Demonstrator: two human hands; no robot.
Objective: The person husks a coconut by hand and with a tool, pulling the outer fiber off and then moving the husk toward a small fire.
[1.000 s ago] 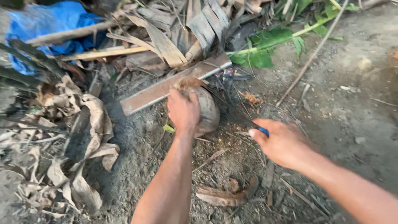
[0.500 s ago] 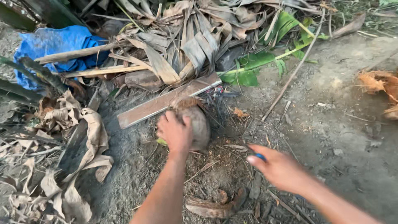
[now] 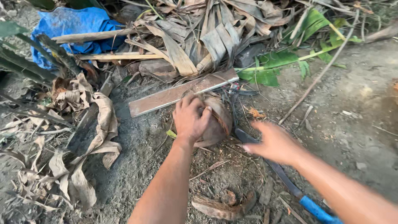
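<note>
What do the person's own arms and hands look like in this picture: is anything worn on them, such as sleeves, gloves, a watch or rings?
Both arms are bare as far as the frame shows: no sleeves and no gloves. The left hand shows no ring, and no watch or band at its wrist. The right hand is motion-blurred, so small items there cannot be ruled out, though none shows.

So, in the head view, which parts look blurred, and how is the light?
Head view: the right hand is smeared by motion blur; the left hand on the coconut is sharper; the light is soft and even, without glare or hard shadows.
</note>
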